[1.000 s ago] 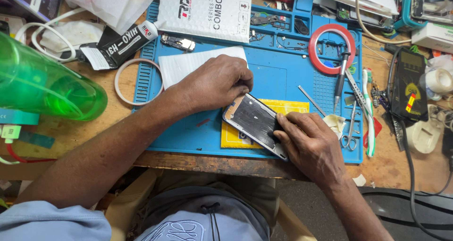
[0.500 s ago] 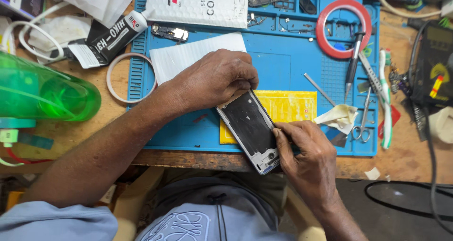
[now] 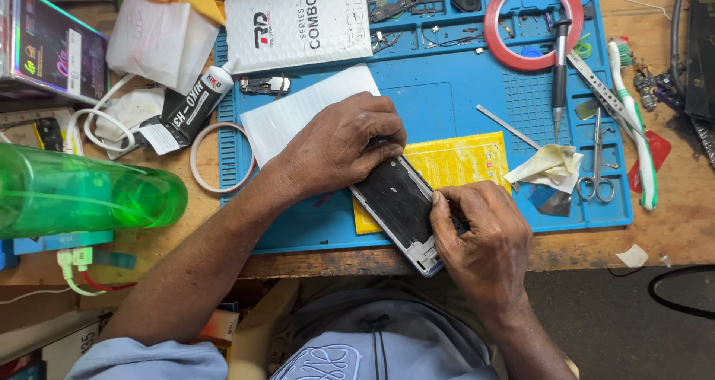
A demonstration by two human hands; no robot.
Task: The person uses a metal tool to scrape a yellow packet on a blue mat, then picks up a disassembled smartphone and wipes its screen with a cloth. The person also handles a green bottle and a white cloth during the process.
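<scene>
An opened phone body (image 3: 398, 205) with a dark inner face and silver frame lies slanted on the blue work mat (image 3: 447, 101), reaching past the bench's front edge. My left hand (image 3: 335, 145) covers its upper end and holds it down. My right hand (image 3: 484, 238) grips its lower right side, thumb pressed on the inner face. A yellow sheet (image 3: 462, 160) lies under the phone.
A white sheet (image 3: 298, 112), black tube (image 3: 190, 104), white ring (image 3: 216, 160), red tape roll (image 3: 532, 19), screwdriver (image 3: 558, 67), scissors (image 3: 596, 164), toothbrush (image 3: 633, 119) and crumpled cloth (image 3: 551, 164) lie around. A green bottle (image 3: 82, 194) rests at the left.
The camera has moved closer and shifted. My right hand has slid a little up the phone's right side. My left hand keeps its hold on the upper end.
</scene>
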